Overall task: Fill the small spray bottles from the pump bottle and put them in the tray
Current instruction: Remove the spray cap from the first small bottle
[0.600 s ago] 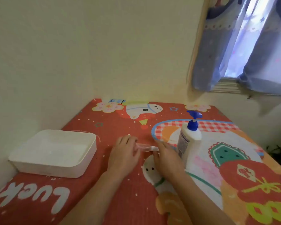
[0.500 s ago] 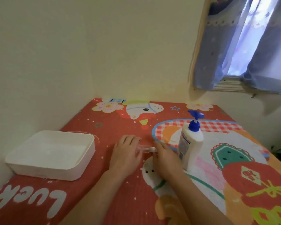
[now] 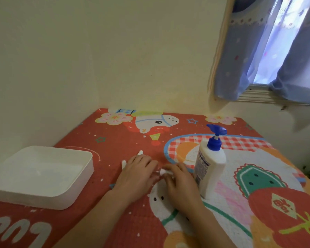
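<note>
A small spray bottle (image 3: 161,171) lies between the two hands on the counter (image 3: 115,144). Only a short clear piece and a white cap end show; the hands cover the rest. Its long axis runs roughly left to right, flat along the counter, with the white end toward the right hand (image 3: 180,183). The right hand's fingers (image 3: 170,170) curl over that white end and pinch it. The left hand (image 3: 139,173) lies over the other end, its fingers bent down upon it; whether they actually grip the bottle cannot be told.

Two more small white tips (image 3: 140,152) poke out just beyond and to the left of the left hand's fingers; what they belong to is too hidden to tell.

One pump bottle (image 3: 210,165), white with a blue pump head, stands upright just to the right of the right hand, its spout pointing left. One white tray (image 3: 75,179), shallow and square with rounded corners, sits well to the left of the left hand, with nothing seen in it.
</note>
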`<state>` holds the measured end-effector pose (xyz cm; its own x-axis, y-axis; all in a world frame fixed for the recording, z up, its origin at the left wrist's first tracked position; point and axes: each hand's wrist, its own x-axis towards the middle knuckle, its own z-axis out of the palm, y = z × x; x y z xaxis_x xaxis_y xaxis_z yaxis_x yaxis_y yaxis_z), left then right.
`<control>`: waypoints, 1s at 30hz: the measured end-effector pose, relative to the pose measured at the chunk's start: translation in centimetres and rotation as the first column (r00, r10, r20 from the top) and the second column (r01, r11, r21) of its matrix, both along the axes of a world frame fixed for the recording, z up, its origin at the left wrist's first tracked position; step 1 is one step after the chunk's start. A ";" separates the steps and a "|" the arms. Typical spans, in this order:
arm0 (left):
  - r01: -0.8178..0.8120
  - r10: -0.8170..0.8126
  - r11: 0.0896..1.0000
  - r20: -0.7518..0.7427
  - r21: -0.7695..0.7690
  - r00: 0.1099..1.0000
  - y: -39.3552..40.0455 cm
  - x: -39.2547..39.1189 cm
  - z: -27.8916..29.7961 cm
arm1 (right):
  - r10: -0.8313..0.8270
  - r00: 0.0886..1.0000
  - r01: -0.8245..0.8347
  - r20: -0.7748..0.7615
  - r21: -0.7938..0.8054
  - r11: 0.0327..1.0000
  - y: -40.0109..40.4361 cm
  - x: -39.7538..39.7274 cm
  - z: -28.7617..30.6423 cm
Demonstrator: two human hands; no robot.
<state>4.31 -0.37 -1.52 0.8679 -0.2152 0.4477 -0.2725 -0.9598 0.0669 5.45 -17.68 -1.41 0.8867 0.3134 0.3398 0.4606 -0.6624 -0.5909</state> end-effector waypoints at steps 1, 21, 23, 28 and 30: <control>0.000 0.000 1.000 -0.002 -0.029 1.000 -0.1 -0.1 0.1 | 0.010 1.000 -0.009 -0.013 0.051 0.999 -0.1 -0.1 0.3; 0.001 -0.010 0.989 -0.063 -0.147 0.998 0.7 -2.8 1.0 | 0.038 0.974 0.055 -0.221 0.402 0.914 1.3 -1.1 1.6; 0.008 -0.021 0.987 -0.077 -0.160 0.997 0.6 -2.8 0.9 | 0.057 0.974 0.038 -0.218 0.404 0.914 1.1 -1.1 1.8; 0.056 -0.075 0.967 -0.066 -0.248 0.995 0.5 -2.5 1.7 | 0.051 0.983 0.019 -0.178 0.370 0.929 0.6 -0.6 2.2; 0.091 -0.106 0.958 -0.044 -0.273 0.993 0.3 -2.5 2.2 | 0.082 0.984 -0.012 -0.157 0.400 0.917 0.3 -0.5 2.4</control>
<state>1.83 -0.07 0.66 0.8746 -0.1789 0.4507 -0.3528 -0.8724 0.3384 4.91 -17.34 1.04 0.9290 0.2267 0.2926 0.3568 -0.3381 -0.8709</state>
